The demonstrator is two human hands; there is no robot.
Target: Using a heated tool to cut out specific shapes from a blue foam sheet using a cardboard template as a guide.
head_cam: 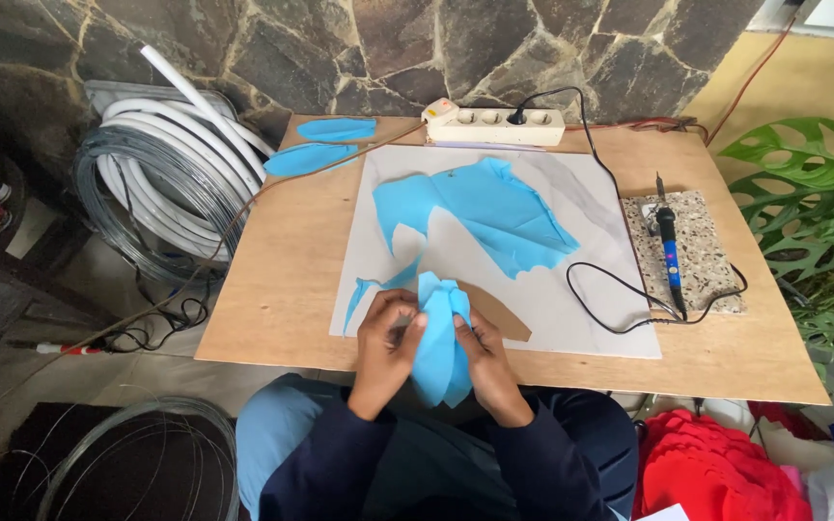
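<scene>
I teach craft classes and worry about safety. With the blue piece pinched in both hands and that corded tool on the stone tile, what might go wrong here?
The soldering-type tool, possibly hot, lies near the loose blue sheet; contact might scorch it. Its black cord loops near the right hand and may snag. The left hand might tear the folded blue piece.

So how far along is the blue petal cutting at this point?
Done: two cut blue petal shapes lie at the wooden board's far left corner. In hand: the left hand and right hand both grip a folded blue fabric piece. Left: the large blue sheet on the white mat has plenty uncut, and the blue-handled soldering iron rests untouched on its speckled stone tile.
</scene>
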